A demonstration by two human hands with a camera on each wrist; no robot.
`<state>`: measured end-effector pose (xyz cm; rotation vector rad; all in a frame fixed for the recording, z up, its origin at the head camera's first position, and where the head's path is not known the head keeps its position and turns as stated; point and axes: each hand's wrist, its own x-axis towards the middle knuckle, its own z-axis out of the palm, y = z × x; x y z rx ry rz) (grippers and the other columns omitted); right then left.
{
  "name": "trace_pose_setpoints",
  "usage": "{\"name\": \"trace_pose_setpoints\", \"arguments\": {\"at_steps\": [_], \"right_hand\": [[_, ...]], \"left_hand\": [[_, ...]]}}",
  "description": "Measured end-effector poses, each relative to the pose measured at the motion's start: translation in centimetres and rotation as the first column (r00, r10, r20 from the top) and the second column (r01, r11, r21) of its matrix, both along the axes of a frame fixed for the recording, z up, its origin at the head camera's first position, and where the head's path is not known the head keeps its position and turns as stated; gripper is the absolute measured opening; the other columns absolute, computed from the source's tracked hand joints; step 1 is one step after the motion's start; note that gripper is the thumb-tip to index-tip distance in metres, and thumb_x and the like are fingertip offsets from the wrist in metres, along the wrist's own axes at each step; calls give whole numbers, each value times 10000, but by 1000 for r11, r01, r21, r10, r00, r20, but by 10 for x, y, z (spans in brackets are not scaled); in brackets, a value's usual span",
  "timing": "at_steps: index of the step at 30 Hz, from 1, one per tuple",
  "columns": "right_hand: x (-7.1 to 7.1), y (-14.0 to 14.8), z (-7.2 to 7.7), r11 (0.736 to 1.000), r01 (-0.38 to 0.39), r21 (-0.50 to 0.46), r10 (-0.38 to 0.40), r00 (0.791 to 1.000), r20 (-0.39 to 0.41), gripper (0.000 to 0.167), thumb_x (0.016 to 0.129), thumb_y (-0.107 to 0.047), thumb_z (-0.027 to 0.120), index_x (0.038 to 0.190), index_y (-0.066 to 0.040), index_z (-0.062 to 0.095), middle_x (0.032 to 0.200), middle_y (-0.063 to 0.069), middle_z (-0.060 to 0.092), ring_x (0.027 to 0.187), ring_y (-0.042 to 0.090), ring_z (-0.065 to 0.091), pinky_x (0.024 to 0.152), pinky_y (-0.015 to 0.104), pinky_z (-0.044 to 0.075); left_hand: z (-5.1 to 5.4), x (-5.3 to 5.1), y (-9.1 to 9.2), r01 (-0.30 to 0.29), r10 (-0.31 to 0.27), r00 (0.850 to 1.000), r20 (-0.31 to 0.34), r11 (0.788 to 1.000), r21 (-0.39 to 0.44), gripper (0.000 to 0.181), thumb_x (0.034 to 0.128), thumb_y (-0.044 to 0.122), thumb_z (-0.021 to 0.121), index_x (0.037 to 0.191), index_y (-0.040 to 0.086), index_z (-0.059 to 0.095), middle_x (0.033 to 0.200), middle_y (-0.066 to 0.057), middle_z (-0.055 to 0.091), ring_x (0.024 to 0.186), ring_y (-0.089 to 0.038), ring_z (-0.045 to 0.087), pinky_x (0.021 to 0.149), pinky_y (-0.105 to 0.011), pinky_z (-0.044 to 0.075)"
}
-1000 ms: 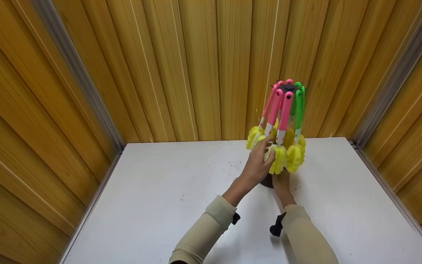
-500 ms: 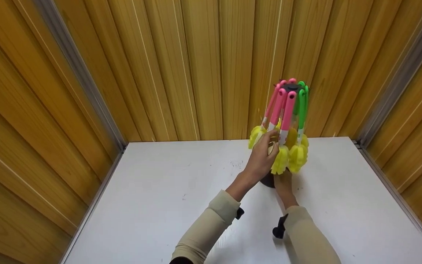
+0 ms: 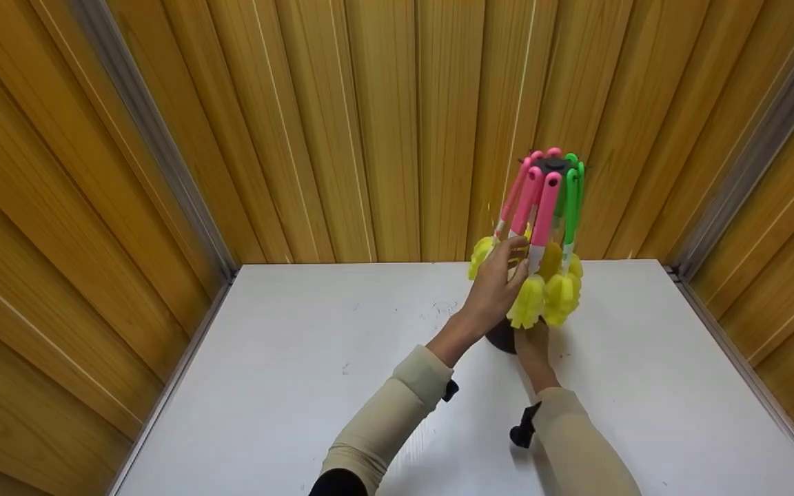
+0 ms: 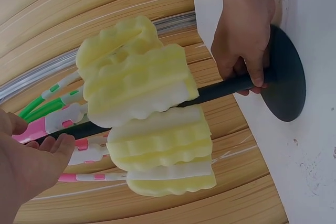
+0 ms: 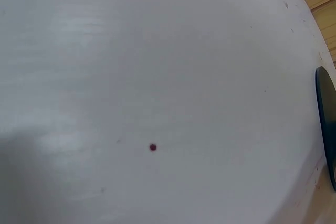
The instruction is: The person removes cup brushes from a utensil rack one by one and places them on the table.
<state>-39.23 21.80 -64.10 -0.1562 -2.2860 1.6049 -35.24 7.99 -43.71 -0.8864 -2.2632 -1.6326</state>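
Note:
Several sponge bottle brushes with pink handles [image 3: 545,213], green handles [image 3: 571,213] and yellow sponge heads [image 4: 142,87] hang around a black stand [image 4: 226,88]. My left hand [image 3: 497,282] is among the brushes on the near left side. In the left wrist view its thumb and bent fingers stand apart, near a pink handle [image 4: 37,129] and the pole; nothing is plainly gripped. My right hand [image 4: 244,38] holds the stand's pole low down, just above its round black base [image 4: 289,72]. In the head view the sponges partly hide that hand.
The stand rests on a white table [image 3: 342,331] with small dark marks. Wood-patterned panels [image 3: 383,138] rise behind and at both sides. In the right wrist view the tabletop [image 5: 157,77] fills most of the picture, with the base's edge at the right.
My left hand has shifted slightly upward, from the level of the sponge heads towards the lower handles. My right hand stays at the foot of the pole. The whole view has shifted slightly.

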Motion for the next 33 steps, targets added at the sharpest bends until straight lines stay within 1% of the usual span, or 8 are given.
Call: {"name": "trace_pose_setpoints", "arguments": {"at_steps": [5,10,13,17,22,25,30,33], "right_hand": [[-3,-1,0,1000,-15,-10,15,1000,21,471,1091,-456,381,1317,-56,480,1253,98,519,1134,191,429,1022,366,366],[-5,-1,3,999,-12,-46,11,999,-35,473,1084,-486,383,1319,-83,462,1237,73,505,1141,186,424,1041,366,357],[-2,0,2,998,-13,-58,12,1000,-16,481,1081,-491,385,1331,-87,463,1244,70,505,1144,184,423,1050,366,354],[2,4,-2,1000,-5,-16,5,1000,11,493,1078,-499,384,1351,-96,460,1268,66,505,1153,183,419,1076,379,350],[6,10,-3,1000,12,16,-12,1000,7,521,1057,-542,404,1357,-120,466,1285,54,508,1168,193,424,1102,409,346],[7,11,-3,1000,13,8,-13,1000,4,525,1051,-558,401,1347,-132,476,1269,42,514,1158,180,430,1091,394,352],[7,6,-3,999,10,-32,-12,999,-49,417,1081,-453,424,1307,-113,510,1232,37,547,1124,136,447,1049,336,364],[6,-1,-5,999,-17,-38,14,997,-74,387,1089,-410,435,1310,-104,519,1240,34,561,1121,116,455,1039,314,371]], "left_hand": [[0,-5,2,-14,14,1000,0,1000,-16,335,1065,132,531,1396,117,484,1375,-33,579,1235,-80,575,1035,-203,452],[5,-10,9,6,-6,1000,-15,1000,10,342,1071,142,520,1407,107,470,1374,-60,584,1207,-83,595,992,-181,474],[5,-11,13,18,-18,1000,4,1000,18,349,1068,140,526,1410,107,462,1378,-75,587,1183,-85,614,969,-177,487],[2,-10,20,18,-21,998,51,998,53,357,1065,155,539,1411,137,454,1377,-62,591,1165,-86,622,965,-189,494],[-4,-8,26,35,-46,994,95,993,115,358,1060,171,550,1404,147,451,1353,-49,597,1130,-74,624,948,-197,506],[-7,-8,28,40,-55,993,100,988,151,344,1060,169,551,1390,133,458,1325,-51,603,1116,-70,621,943,-202,511],[-11,-11,28,31,-46,995,87,985,169,345,1059,178,556,1383,99,471,1291,-67,619,1089,-65,622,934,-204,517],[-12,-13,24,13,-31,995,96,983,185,330,1052,165,568,1365,101,486,1270,-64,628,1061,-73,628,928,-212,523]]}}
